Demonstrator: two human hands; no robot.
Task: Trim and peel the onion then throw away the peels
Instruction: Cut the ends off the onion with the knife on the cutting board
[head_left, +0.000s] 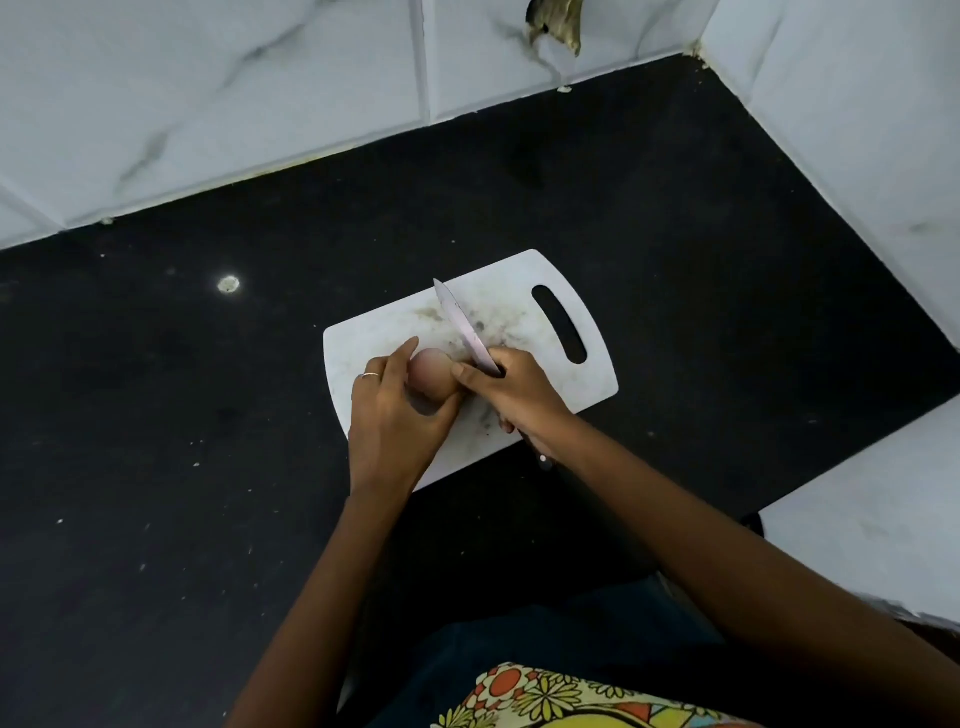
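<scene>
One onion (430, 375) sits on the one cutting board (540, 332) at the table's (156, 415) centre, gripped by the left hand (395, 421). The right hand (519, 389) grasps one knife (465, 330), blade pointing toward 11 o'clock.

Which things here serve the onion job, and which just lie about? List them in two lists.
In use:
onion, held by the left hand
knife, gripped by the right hand
cutting board, under both

Lying about:
pale round spot on the dark counter
crumbs scattered on the counter
</scene>
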